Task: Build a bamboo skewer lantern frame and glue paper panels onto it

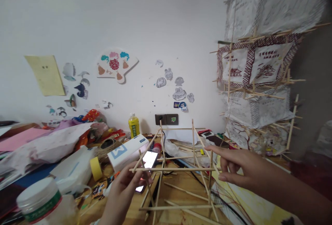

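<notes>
An open box-like frame of thin wooden sticks (178, 169) stands on its corners in front of me, its sticks crossing at the joints. My left hand (124, 187) has its fingers closed around the front left corner. On the right side, my right hand (238, 169) lays its stretched index finger against a slanting stick, with the thumb lower down beside the corner and the other fingers curled. Loose wooden sticks (190, 213) lie on the table under the frame. A lit phone (149, 159) shows behind its left side.
A lidded plastic jar (43, 200), yellow tape roll (96, 168), white box (127, 152) and yellow-green bottle (134, 126) stand left on the wooden table (171, 195). A tiered stick-and-paper lantern (259, 62) rises at the right. Black cable (228, 206) runs near my right hand.
</notes>
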### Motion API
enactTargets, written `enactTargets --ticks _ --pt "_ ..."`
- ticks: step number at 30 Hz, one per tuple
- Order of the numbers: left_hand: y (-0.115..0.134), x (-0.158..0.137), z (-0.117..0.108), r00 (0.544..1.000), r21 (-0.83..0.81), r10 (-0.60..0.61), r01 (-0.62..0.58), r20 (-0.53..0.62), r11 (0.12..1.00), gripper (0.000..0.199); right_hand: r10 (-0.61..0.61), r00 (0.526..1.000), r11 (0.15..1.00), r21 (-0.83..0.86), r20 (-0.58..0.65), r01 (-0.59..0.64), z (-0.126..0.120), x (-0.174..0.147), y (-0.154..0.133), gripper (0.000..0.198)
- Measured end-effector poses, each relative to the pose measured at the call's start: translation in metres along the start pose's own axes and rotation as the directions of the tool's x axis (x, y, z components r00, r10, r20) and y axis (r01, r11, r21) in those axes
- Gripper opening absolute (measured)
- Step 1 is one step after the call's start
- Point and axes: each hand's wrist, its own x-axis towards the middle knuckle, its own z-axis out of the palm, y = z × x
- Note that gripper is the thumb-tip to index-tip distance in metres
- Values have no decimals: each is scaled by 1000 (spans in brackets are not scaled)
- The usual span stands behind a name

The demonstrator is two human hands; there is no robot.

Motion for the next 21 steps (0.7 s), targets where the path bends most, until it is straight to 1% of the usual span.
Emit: enactTargets --ticks 6,9,13,21 --pt "1 -2 1 1000 -47 -4 3 -12 999 54 -15 1000 1000 6 1 15 -1 0 -2 58" --pt "0 -2 1 1000 -56 7 -8 -16 998 49 10 1000 1000 7 -15 -10 -1 0 -5 60" --pt "0 -2 0 1000 -50 -1 1 -11 999 42 24 1000 1000 15 -1 -24 -2 0 -8 60" --pt "3 -1 2 1000 -36 6 -6 -4 999 43 59 998 998 2 16 -59 -3 -1 -13 63"
